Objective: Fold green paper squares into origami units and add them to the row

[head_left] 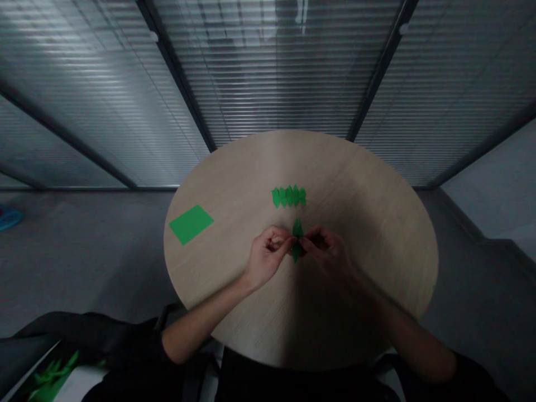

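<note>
A small folded piece of green paper (297,228) is held upright over the near middle of the table, pinched from both sides. On its left edge, my left hand (268,252) grips it between thumb and fingers. My right hand (328,248) pinches the opposite edge, partly in shadow. Just beyond the hands lies a row of several small pointed green paper pieces (288,196), set close side by side. A flat green paper sheet (191,224) rests by the table's left edge.
The round wooden table (335,162) stands against glass partitions with blinds (276,72). At the lower left, green paper scraps (52,377) and something white sit beside the chair. A blue object (9,216) lies on the floor at far left.
</note>
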`<action>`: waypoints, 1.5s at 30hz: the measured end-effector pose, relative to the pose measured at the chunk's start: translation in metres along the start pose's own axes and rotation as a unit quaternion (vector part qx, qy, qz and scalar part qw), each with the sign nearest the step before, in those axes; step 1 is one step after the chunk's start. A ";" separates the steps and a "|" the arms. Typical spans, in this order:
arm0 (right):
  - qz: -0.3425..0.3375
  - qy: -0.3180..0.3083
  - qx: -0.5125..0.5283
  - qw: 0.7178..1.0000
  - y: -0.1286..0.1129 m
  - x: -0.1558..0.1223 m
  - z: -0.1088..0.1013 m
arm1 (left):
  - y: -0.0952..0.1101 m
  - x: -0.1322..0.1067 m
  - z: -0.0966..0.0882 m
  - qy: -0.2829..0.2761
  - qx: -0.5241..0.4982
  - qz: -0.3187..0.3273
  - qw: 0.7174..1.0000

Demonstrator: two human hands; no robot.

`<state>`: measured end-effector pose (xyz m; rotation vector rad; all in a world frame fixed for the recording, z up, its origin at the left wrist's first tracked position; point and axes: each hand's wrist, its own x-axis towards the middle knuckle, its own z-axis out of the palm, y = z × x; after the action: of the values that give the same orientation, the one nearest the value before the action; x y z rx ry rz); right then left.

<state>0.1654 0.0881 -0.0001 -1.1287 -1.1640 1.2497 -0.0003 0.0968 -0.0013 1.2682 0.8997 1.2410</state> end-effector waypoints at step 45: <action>0.037 -0.100 -0.049 0.993 -0.002 0.006 -0.007 | -0.001 0.007 -0.006 -0.103 0.046 -0.048 0.992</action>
<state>0.1727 0.0940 0.0018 -1.1467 -1.3554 1.4000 -0.0050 0.1049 -0.0021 1.3821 0.8632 0.9830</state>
